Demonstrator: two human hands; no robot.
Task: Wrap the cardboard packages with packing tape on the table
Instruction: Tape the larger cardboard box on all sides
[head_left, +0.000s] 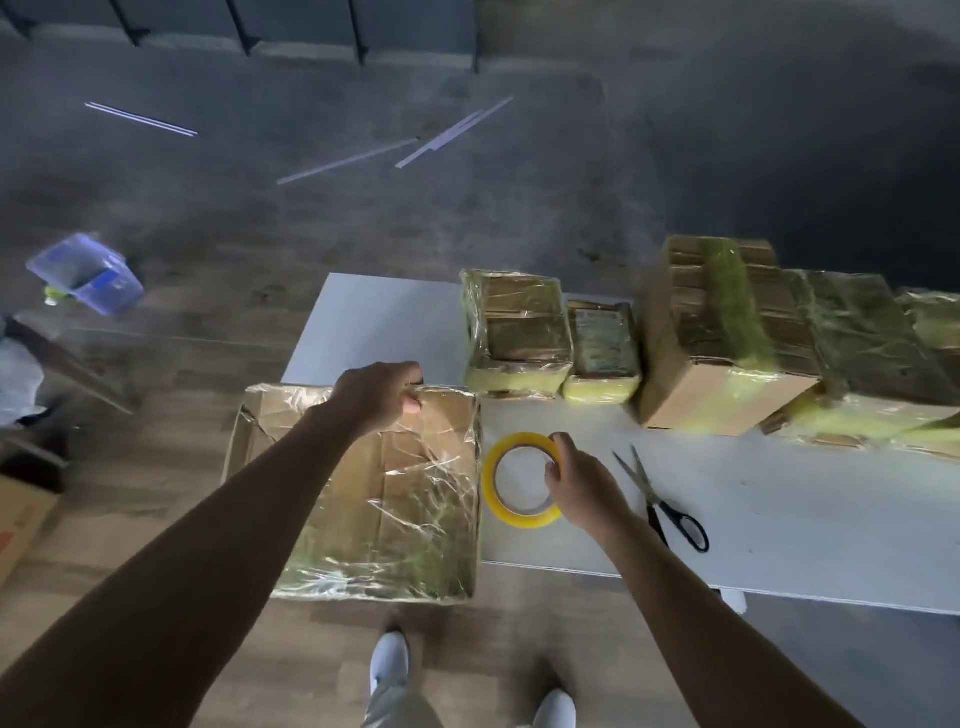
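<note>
The left hand curls its fingers over the far edge of a flat cardboard package. This package lies on the left end of the white table, and its top is covered with shiny tape. The right hand pinches the yellow tape roll, which lies just beside the package. Scissors lie near, to the right. Wrapped packages stand along the far side. On the floor at the left a clear plastic box lies tilted; I cannot tell its contents.
</note>
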